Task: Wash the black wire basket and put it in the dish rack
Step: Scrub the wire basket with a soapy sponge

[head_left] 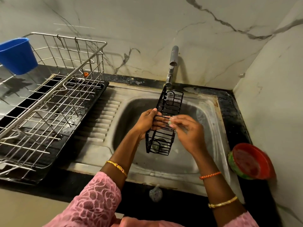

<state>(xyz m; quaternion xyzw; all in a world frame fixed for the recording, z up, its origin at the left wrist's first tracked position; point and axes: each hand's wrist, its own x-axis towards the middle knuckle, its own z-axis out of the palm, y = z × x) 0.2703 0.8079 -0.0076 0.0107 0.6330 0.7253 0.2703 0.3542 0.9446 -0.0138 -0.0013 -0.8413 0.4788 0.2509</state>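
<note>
A black bench [236,112] carries a steel sink [211,118] with its tap [172,66] at the far edge. On the left stands a wire dish rack [54,102], a blue cup [17,55] hung on its far left rim. The long black wire basket [170,104] is held over the sink bowl, its far end just under the tap. The left hand [148,123] grips the basket's left side, fingers wrapped through the wires. The right hand [188,133] pinches a small pale scrubber [170,122] against the basket's middle. A red-lidded tub [249,161] sits on the right.
</note>
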